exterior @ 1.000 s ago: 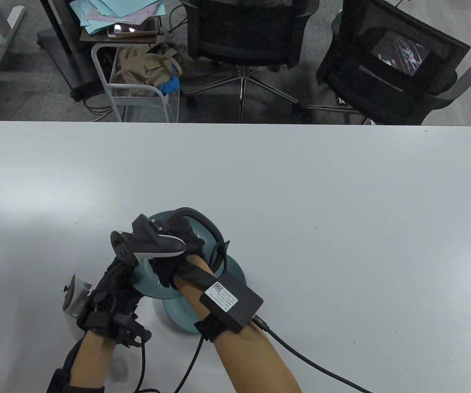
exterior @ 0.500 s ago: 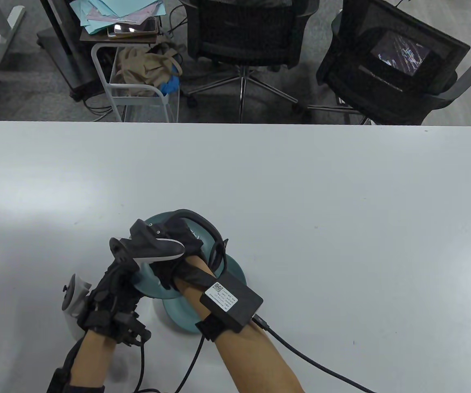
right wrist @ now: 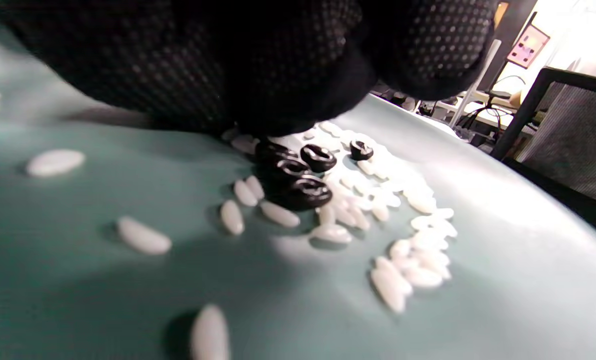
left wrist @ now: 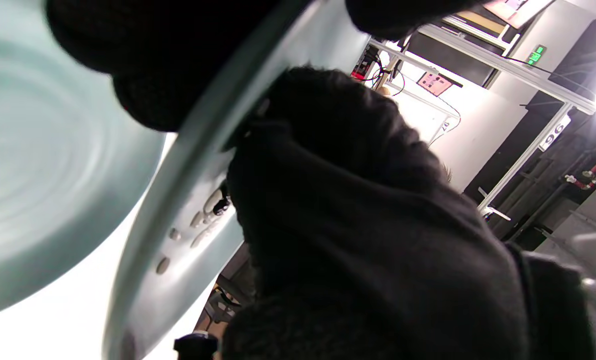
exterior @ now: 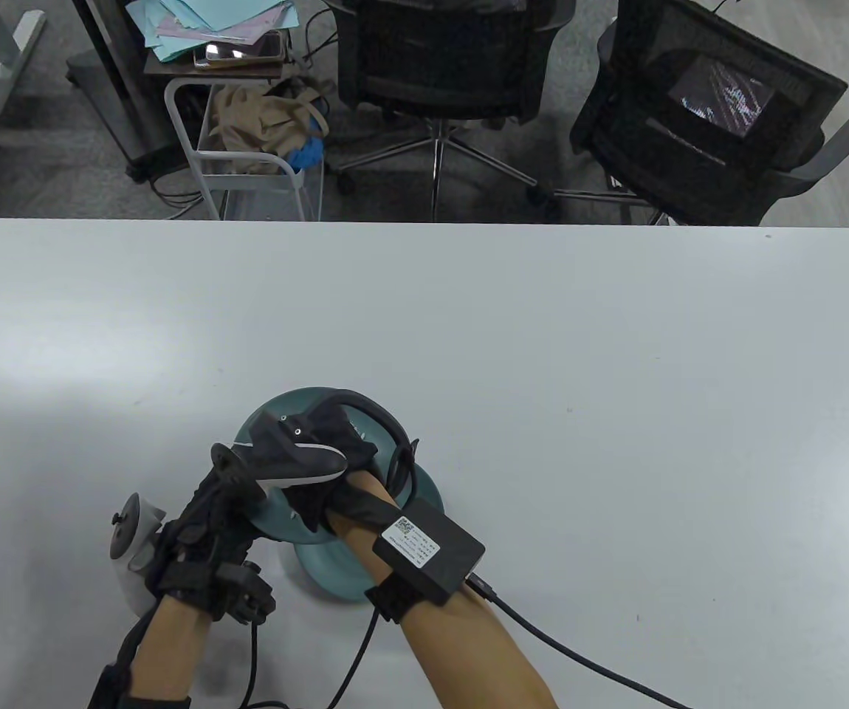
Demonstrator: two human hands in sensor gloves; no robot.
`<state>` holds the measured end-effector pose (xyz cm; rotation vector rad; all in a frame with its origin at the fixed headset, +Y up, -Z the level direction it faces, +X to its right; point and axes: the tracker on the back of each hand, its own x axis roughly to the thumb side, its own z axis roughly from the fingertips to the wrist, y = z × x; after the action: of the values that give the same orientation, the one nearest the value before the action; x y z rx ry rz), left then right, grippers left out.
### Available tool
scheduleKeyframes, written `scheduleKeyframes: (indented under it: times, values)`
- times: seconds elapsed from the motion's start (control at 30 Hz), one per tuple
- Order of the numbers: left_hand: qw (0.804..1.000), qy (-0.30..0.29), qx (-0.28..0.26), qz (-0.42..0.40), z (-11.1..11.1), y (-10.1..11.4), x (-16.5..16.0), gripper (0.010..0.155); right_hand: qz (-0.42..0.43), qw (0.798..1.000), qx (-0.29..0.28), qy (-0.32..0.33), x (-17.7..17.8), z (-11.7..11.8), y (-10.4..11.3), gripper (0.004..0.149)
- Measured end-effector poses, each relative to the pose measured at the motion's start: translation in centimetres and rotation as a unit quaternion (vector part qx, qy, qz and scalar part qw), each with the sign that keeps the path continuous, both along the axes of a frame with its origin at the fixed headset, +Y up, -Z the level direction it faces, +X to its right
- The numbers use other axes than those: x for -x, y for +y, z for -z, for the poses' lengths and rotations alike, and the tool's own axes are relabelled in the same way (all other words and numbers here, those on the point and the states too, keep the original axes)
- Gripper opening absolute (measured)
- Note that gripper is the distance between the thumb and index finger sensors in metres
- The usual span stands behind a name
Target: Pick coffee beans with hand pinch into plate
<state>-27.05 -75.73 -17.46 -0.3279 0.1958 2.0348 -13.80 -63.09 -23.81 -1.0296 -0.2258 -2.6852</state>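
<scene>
Up close on the right wrist view: right hand (right wrist: 258, 60) with fingertips (right wrist: 303, 117) bunched together, touching dark coffee beans (right wrist: 303, 185) among white rice grains (right wrist: 418, 240) on a teal plate (right wrist: 503, 280). Further over, left hand (exterior: 207, 521) gripping the tilted upper plate's rim (left wrist: 188, 200), above a second teal plate (exterior: 328, 572) on the table (exterior: 616, 384). Can't tell if any bean is actually pinched.

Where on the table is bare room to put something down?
The table is bare right of the teal plates and toward its far edge. It is crowded near the left hand and right hand.
</scene>
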Motion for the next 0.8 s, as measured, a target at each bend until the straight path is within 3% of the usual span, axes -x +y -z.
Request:
scheduleKeyframes:
  times: [0.23, 0.5, 0.8]
  values:
    - [1.0, -0.004, -0.001, -0.012, 0.0, 0.0, -0.1, 0.063, 0.0, 1.0, -0.016, -0.003, 0.0, -0.2, 0.2, 0.038]
    - [1.0, 0.002, -0.011, -0.009, -0.1, 0.5, -0.1, 0.062, 0.052, 0.997, -0.048, -0.004, -1.0, -1.0, 2.8, 0.04]
    - [1.0, 0.006, -0.017, -0.018, -0.1, 0.8, 0.2, 0.062, 0.193, 0.977, -0.087, -0.013, -5.0, -3.2, 6.2, 0.036]
